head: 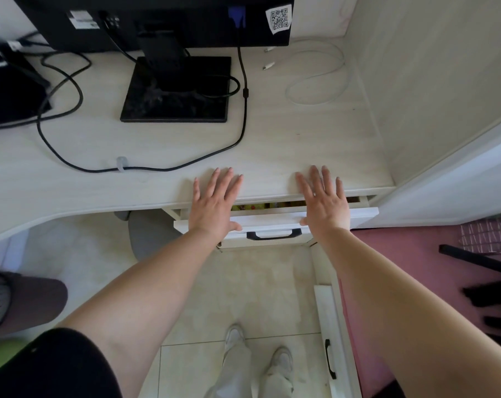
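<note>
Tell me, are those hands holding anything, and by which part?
Nothing is held: left hand and right hand are spread, fingers straight, over the pale wooden desk edge and white drawer, its black handle untouched.

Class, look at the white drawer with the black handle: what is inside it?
The drawer is barely open. Its gap shows yellow, green and red bits, unidentifiable. The desktop, left hand and right hand hide the rest.

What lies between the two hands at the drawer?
Head view: between the left hand and right hand run the desk edge and the front of the slightly open drawer, a narrow gap showing colourful contents; its black handle sits just below.
</note>
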